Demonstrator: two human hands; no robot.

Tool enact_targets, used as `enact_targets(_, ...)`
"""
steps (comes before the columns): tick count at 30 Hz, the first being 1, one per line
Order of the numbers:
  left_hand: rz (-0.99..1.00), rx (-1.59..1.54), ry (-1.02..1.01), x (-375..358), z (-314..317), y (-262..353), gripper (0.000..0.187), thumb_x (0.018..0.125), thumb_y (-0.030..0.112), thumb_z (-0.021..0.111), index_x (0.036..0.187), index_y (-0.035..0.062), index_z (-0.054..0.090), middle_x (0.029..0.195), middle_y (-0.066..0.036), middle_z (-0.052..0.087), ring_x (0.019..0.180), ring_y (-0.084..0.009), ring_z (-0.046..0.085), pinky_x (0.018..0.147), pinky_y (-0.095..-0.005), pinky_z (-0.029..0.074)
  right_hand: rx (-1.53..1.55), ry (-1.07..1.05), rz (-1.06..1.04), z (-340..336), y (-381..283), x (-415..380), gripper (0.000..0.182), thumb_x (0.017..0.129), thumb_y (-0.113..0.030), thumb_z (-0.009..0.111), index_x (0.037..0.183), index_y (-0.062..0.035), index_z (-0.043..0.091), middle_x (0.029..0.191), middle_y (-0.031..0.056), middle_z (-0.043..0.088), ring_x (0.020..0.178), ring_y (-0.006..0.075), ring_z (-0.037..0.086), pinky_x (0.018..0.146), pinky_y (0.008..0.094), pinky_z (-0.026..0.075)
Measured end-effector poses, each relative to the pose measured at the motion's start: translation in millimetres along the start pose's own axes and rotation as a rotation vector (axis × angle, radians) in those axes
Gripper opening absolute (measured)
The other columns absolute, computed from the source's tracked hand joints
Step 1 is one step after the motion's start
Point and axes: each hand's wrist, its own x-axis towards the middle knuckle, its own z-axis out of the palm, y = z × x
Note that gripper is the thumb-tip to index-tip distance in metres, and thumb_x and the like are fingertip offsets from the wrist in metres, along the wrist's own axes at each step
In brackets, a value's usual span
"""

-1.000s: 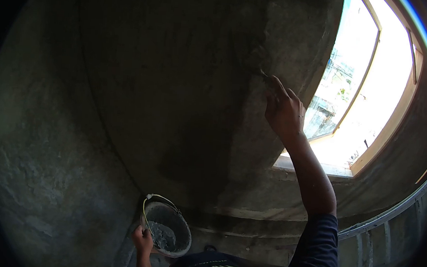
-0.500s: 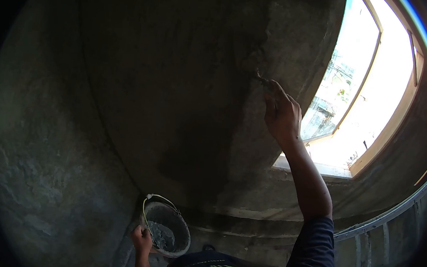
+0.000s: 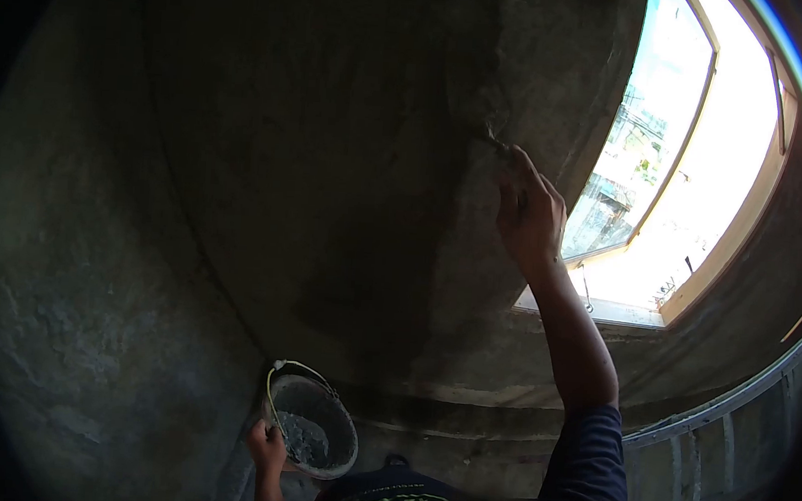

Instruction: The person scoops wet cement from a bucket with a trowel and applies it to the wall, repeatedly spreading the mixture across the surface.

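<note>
My right hand (image 3: 529,208) is raised to the dark wall (image 3: 352,156), its fingers wrapped round the handle of a trowel (image 3: 494,139). The blade is hard to make out in the gloom; it lies at the wall's surface. Low down, my left hand (image 3: 267,449) grips the left rim of a bucket (image 3: 346,428). Wet grey mortar (image 3: 305,439) lies inside it, and its thin pale bail handle (image 3: 298,365) stands up over the rim.
A bright open window (image 3: 663,166) with a wooden frame is to the right of my raised arm. At lower right is a metal ladder (image 3: 675,430). Another rough wall (image 3: 92,342) meets the first one at a corner on the left. A ledge (image 3: 484,398) runs along below.
My right hand and the trowel have shifted very slightly at the wall. The view has moved a little; my left hand keeps its hold on the bucket.
</note>
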Motion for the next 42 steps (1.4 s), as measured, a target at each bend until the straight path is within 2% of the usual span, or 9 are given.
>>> enact_targets(9,0.007,-0.001,0.015,-4.9,-7.8,17.7,0.016,0.079,0.004,0.056,0.073,-0.0067,0.047,0.065,-0.024,0.053,0.057,-0.0388,0.05,0.058,-0.0495,0.04,-0.346,-0.235,0.018,10.7,-8.3,12.4,0.052,0.095,-0.025,0.063,0.146,-0.0233,0.05,0.1,0.0192,0.066,0.078,0.041,0.071,0.066,0.0521,0.058)
enact_targets(15,0.047,-0.002,0.049,-2.6,-3.4,-6.7,0.018,0.077,0.005,0.056,0.069,-0.0053,0.044,0.062,-0.024,0.05,0.054,-0.0387,0.049,0.055,-0.0495,0.037,-0.235,-0.495,-0.033,-9.2,-12.4,-44.2,0.051,0.094,-0.025,0.064,0.143,-0.0226,0.053,0.095,0.0175,0.067,0.077,0.0414,0.071,0.065,0.0535,0.057)
enact_targets(21,0.077,-0.015,0.069,-0.9,3.1,-6.1,0.018,0.076,0.005,0.056,0.068,-0.0052,0.043,0.062,-0.024,0.049,0.055,-0.0408,0.051,0.055,-0.0502,0.036,-0.153,-0.002,-0.064,-6.1,1.5,57.9,0.049,0.093,-0.025,0.064,0.141,-0.0209,0.054,0.095,0.0176,0.067,0.078,0.0429,0.07,0.068,0.0535,0.057)
enact_targets(25,0.043,-0.02,0.025,-1.0,2.7,-4.3,0.018,0.075,0.005,0.056,0.068,-0.0052,0.043,0.062,-0.024,0.049,0.055,-0.0402,0.05,0.055,-0.0498,0.036,-0.288,-0.103,-0.072,6.4,9.5,53.3,0.052,0.094,-0.025,0.064,0.144,-0.0214,0.051,0.097,0.0201,0.067,0.079,0.0423,0.07,0.069,0.0531,0.057)
enact_targets(33,0.047,-0.077,0.086,-11.8,4.4,-6.3,0.02,0.08,0.003,0.057,0.071,-0.005,0.041,0.061,-0.02,0.046,0.054,-0.0299,0.043,0.055,-0.0469,0.036,-0.185,-0.888,0.072,16.7,23.2,-182.8,0.048,0.095,-0.022,0.056,0.143,-0.0259,0.052,0.106,0.0279,0.068,0.079,0.0452,0.071,0.07,0.0555,0.057)
enact_targets(36,-0.015,-0.061,0.032,-9.3,-1.8,2.8,0.02,0.083,0.001,0.059,0.073,-0.0049,0.043,0.06,-0.017,0.045,0.054,-0.0225,0.041,0.054,-0.0415,0.036,0.067,-1.114,0.261,13.3,13.6,-256.6,0.045,0.095,-0.03,0.063,0.138,-0.0167,0.058,0.113,0.0265,0.069,0.092,0.044,0.071,0.079,0.0517,0.057)
enact_targets(38,-0.033,-0.077,-0.016,-4.1,-8.9,12.8,0.021,0.085,0.0,0.06,0.074,-0.004,0.042,0.059,-0.015,0.042,0.055,-0.0179,0.039,0.053,-0.0398,0.035,0.587,-1.127,0.416,18.9,19.5,-316.2,0.052,0.092,-0.034,0.072,0.134,-0.0064,0.06,0.12,0.024,0.069,0.105,0.0396,0.07,0.088,0.0451,0.056)
enact_targets(41,0.059,-0.136,-0.001,1.1,-13.1,15.4,0.021,0.088,0.006,0.061,0.077,-0.0032,0.045,0.062,-0.02,0.046,0.052,-0.028,0.047,0.052,-0.0395,0.037,0.597,-1.409,0.221,22.7,4.7,-360.5,0.056,0.089,-0.03,0.078,0.132,0.0005,0.06,0.119,0.0236,0.069,0.112,0.0361,0.068,0.091,0.0405,0.054)
enact_targets(42,0.059,-0.136,-0.028,4.8,-20.0,26.7,0.02,0.089,0.006,0.061,0.078,-0.0033,0.046,0.062,-0.02,0.048,0.052,-0.0284,0.048,0.053,-0.0395,0.038,0.679,-1.517,0.276,21.6,-10.4,-357.3,0.051,0.089,-0.028,0.077,0.129,-0.0004,0.062,0.116,0.0233,0.07,0.109,0.036,0.069,0.09,0.0408,0.054)
